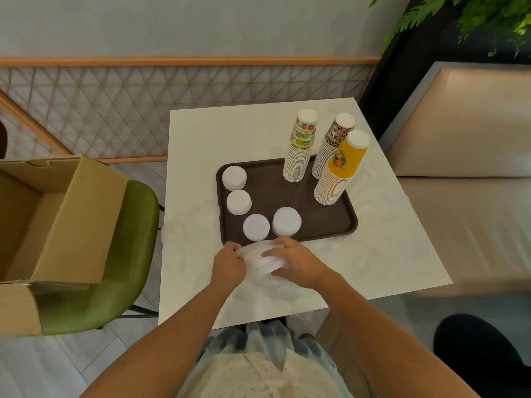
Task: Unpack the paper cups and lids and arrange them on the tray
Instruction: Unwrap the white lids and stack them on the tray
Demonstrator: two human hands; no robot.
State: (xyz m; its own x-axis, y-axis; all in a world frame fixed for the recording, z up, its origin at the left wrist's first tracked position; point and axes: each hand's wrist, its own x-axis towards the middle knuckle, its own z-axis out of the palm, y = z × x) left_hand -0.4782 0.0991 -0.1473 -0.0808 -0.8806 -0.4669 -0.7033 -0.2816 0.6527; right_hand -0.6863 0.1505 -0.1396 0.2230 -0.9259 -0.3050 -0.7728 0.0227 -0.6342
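Lying on the worktop (pixel 388 254) beside the tray (pixel 287 193), wrapped lids (pixel 263 261) show white through crinkled clear plastic; the left hand (pixel 228 265) and right hand (pixel 296 262) each grip one end.

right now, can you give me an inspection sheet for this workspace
surface: white table, brown tray on it
job's things: upside-down cup stacks at the tray's far right: fruit-print stack, leopard-print stack, yellow stack; four white lid stacks on its left and near side; bagged lids just off its near edge
clutter: clear plastic wrap on the table left of the tray
hands: left hand and right hand both grip the bagged lids
cables: nothing seen
surroundings: open cardboard box and green chair left; bench right; plant top right
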